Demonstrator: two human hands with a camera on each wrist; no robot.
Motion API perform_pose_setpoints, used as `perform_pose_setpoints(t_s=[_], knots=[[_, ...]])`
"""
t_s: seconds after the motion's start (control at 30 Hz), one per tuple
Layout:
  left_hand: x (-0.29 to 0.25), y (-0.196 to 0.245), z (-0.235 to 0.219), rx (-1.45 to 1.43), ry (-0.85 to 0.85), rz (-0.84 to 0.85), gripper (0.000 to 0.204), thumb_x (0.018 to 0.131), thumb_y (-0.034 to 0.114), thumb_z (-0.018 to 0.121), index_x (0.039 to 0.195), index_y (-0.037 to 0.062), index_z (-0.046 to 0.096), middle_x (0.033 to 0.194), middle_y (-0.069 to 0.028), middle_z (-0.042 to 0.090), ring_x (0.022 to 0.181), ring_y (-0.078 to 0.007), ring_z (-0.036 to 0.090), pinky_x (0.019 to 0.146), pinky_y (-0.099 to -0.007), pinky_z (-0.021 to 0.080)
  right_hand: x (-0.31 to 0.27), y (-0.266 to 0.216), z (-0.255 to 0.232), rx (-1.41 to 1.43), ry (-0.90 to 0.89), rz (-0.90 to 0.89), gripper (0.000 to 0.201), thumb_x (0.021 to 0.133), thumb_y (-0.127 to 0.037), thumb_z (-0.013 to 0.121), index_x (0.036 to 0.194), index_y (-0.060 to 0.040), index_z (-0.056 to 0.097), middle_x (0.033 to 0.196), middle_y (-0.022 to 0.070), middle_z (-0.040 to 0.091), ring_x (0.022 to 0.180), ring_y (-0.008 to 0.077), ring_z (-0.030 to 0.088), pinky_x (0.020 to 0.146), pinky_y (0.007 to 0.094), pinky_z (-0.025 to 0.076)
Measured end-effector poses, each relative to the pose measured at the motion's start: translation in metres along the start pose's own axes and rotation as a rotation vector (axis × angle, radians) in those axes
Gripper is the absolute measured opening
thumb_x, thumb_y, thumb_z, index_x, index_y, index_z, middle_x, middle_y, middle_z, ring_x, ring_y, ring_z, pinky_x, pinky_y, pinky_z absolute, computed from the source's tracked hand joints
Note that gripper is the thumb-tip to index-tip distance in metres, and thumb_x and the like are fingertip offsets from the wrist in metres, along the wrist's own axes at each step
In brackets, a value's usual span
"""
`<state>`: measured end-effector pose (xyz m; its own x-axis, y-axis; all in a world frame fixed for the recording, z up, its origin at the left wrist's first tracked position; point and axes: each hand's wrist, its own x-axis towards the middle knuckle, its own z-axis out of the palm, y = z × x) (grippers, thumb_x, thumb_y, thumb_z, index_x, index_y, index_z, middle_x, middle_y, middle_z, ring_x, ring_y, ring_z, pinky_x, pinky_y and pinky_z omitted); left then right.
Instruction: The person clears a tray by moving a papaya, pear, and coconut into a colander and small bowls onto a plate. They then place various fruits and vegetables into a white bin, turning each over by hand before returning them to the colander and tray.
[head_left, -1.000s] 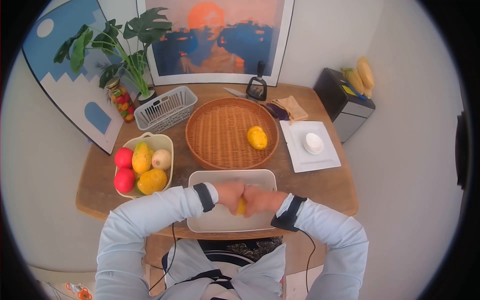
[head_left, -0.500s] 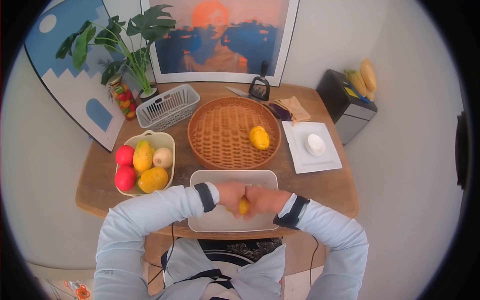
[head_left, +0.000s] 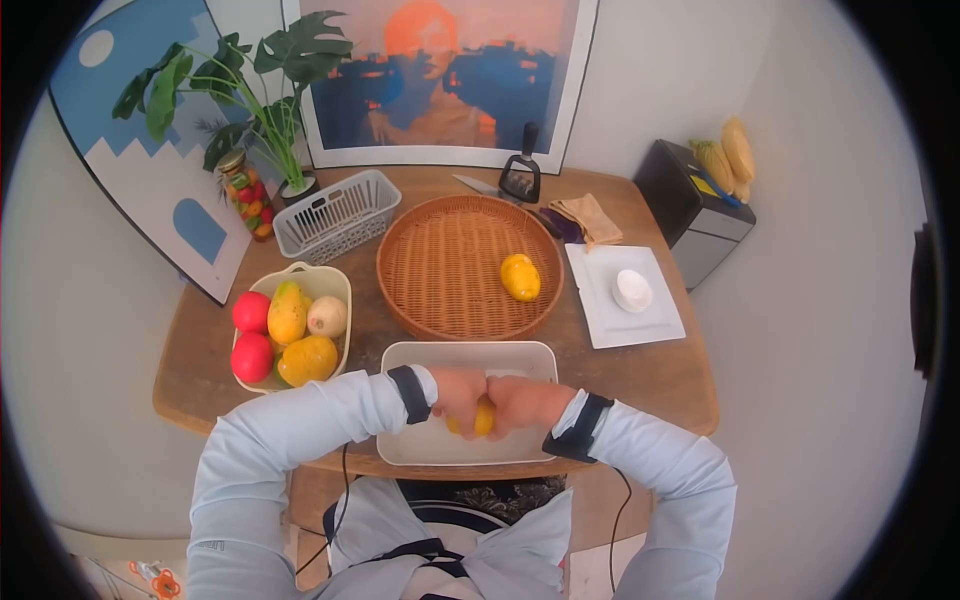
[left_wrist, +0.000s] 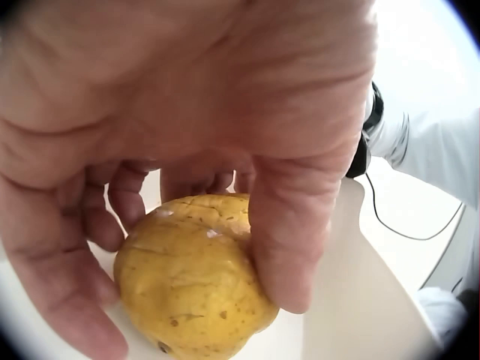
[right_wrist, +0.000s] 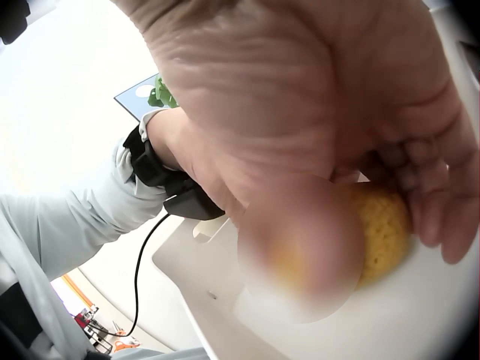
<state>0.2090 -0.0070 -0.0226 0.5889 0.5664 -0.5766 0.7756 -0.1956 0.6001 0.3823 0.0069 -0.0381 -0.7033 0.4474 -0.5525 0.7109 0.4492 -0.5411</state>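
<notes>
Both hands meet low over a white rectangular tub [head_left: 410, 450], around a yellow, brown-specked fruit [head_left: 482, 420]. My left hand [head_left: 461, 390] grips the fruit [left_wrist: 195, 277] between thumb and fingers; its skin looks wet and creased in the left wrist view. From the other side my right hand [head_left: 528, 403] holds it, thumb and fingers bent about the yellow, pitted surface [right_wrist: 384, 232]. The right thumb is blurred in the right wrist view. From above, the hands cover much of the fruit.
Behind the tub lies a round wicker tray [head_left: 440, 270] with another yellow fruit [head_left: 520, 277]. Left stands a cream basket [head_left: 345, 325] of fruit; beyond it, a grey plastic basket [head_left: 335, 215]. A white plate [head_left: 652, 322] bears a small bowl [head_left: 632, 290]. At the back are a knife [head_left: 474, 184] and grater [head_left: 519, 180].
Both hands stay over the tub and shift only slightly around the fruit. More of its yellow surface shows between them now than a second ago.
</notes>
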Motion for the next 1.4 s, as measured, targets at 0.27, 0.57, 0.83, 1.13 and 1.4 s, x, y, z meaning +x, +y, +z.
perform_pose_setpoints(t_s=[0.27, 0.57, 0.83, 1.13, 1.4], knots=[[0.009, 0.0, -0.007, -0.034, -0.216, -0.078, 0.067, 0.062, 0.024, 0.089, 0.115, -0.0047, 0.059, 0.111, -0.0213, 0.065, 0.099, -0.0348, 0.065, 0.085, -0.0373, 0.053, 0.007, 0.009, 0.001, 0.087, -0.038, 0.004, 0.065, 0.072, -0.033, 0.084, 0.126, -0.005, 0.06, 0.112, 0.0181, 0.068, 0.101, 0.035, 0.066, 0.087, 0.0369, 0.053], [0.009, -0.014, -0.004, -0.105, -0.074, -0.041, 0.058, 0.06, 0.024, 0.089, 0.108, -0.0001, 0.068, 0.095, -0.0166, 0.07, 0.089, -0.0302, 0.067, 0.082, -0.0345, 0.052, 0.011, 0.005, -0.003, 0.105, 0.015, -0.093, 0.06, 0.074, -0.026, 0.081, 0.125, -0.0032, 0.061, 0.115, 0.0192, 0.068, 0.108, 0.0337, 0.064, 0.093, 0.0366, 0.05], [-0.007, -0.002, -0.013, 0.029, -0.08, -0.123, 0.044, 0.061, 0.018, 0.084, 0.1, 0.0003, 0.071, 0.084, -0.0133, 0.069, 0.078, -0.0236, 0.067, 0.066, -0.0328, 0.053, 0.013, -0.009, 0.001, 0.156, 0.029, -0.11, 0.055, 0.075, -0.026, 0.079, 0.122, -0.0024, 0.064, 0.112, 0.0186, 0.068, 0.106, 0.032, 0.064, 0.093, 0.0356, 0.049], [-0.002, -0.024, -0.007, 0.064, -0.012, -0.009, 0.062, 0.062, 0.028, 0.088, 0.109, -0.0042, 0.065, 0.101, -0.0213, 0.067, 0.095, -0.035, 0.065, 0.081, -0.0368, 0.053, 0.035, -0.002, 0.023, 0.058, 0.245, -0.188, 0.058, 0.067, -0.024, 0.083, 0.114, 0.0021, 0.062, 0.114, 0.0233, 0.066, 0.107, 0.0375, 0.063, 0.093, 0.0386, 0.052], [0.001, -0.023, 0.004, 0.259, 0.116, 0.119, 0.067, 0.063, 0.043, 0.088, 0.108, -0.0015, 0.067, 0.089, -0.0142, 0.069, 0.079, -0.0304, 0.066, 0.07, -0.0345, 0.054, 0.02, -0.013, 0.011, -0.133, 0.089, -0.068, 0.053, 0.07, -0.03, 0.082, 0.111, -0.0003, 0.067, 0.109, 0.0237, 0.068, 0.103, 0.0372, 0.065, 0.09, 0.0388, 0.052]])
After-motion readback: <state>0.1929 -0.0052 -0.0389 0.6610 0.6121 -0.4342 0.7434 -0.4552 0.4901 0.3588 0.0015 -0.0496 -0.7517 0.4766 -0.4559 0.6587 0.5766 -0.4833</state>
